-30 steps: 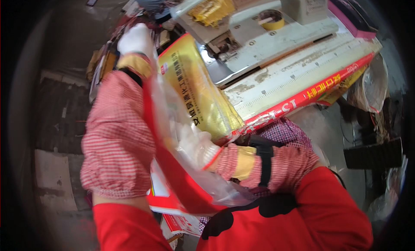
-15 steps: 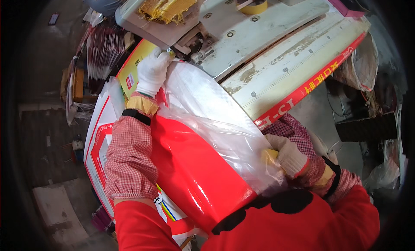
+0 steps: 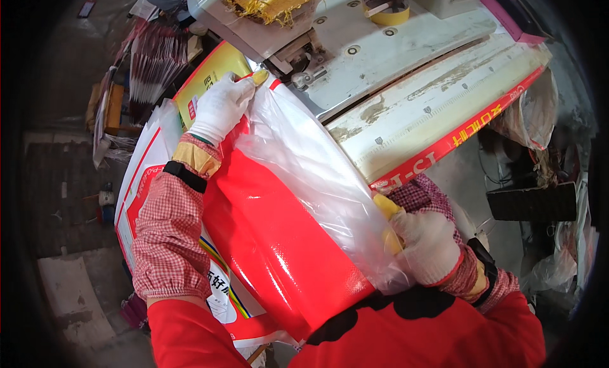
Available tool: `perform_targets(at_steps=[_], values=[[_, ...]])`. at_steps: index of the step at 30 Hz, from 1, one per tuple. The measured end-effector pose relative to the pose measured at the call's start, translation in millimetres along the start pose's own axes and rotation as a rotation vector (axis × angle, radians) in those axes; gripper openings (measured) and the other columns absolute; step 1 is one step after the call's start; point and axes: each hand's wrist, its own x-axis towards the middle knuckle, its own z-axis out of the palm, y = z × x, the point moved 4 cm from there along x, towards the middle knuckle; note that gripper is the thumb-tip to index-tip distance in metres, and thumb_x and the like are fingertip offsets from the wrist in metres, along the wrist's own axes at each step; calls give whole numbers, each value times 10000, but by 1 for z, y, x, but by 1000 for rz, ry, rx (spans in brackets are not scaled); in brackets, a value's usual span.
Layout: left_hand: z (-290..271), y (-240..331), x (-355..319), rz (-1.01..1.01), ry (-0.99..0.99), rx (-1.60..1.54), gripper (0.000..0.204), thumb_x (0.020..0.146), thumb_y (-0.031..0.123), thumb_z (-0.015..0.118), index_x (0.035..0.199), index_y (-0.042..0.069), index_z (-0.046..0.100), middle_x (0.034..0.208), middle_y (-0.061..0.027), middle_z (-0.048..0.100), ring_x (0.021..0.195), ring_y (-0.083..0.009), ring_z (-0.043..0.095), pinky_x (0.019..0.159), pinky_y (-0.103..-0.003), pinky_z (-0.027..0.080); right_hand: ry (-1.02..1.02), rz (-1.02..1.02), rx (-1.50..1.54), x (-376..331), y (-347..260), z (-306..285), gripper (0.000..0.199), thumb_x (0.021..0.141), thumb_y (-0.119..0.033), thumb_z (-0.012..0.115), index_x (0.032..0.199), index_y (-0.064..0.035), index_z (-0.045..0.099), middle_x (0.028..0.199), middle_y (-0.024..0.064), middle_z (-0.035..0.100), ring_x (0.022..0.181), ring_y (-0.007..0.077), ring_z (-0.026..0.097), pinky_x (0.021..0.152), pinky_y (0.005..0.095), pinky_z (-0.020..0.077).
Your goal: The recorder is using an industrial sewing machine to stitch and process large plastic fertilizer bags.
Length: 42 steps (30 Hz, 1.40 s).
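A red and white plastic sack [image 3: 279,228] lies across in front of me, with a crinkled clear plastic liner [image 3: 317,193] along its white edge. My left hand [image 3: 225,105], in a white glove with yellow fingertips, pinches the far end of that edge close to the sewing machine's metal foot [image 3: 303,80]. At the near end, by my body, my right hand [image 3: 425,244] wears a similar glove. Its yellow-tipped thumb and fingers grip the sack's edge and liner; the sack partly hides the grip. Another white and red sack [image 3: 143,178] lies under my left forearm.
The grey sewing machine table [image 3: 355,67] carries a yellow tape roll [image 3: 390,17] and a frayed yellow cloth [image 3: 273,1]. A white board [image 3: 438,105] with a red strip borders it on the right. Folded sacks [image 3: 155,67] stand at far left; a dark panel [image 3: 531,202] is at right.
The view has shifted, so the machine sits lower and further right. My left hand has drawn slightly away from the machine foot. My right hand's fingers reach further forward along the sack's edge.
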Motion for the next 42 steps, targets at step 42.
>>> perform_targets(at_steps=[42], values=[[-128, 220, -2, 34, -1371, -680, 250, 945, 133, 525, 1139, -1, 606, 957, -61, 684, 858, -149, 663, 761, -287, 521, -153, -568, -424, 248, -48, -20, 670, 770, -227, 577, 1421, -162, 436, 1129, 165, 660, 967, 339, 659, 795, 413, 524]])
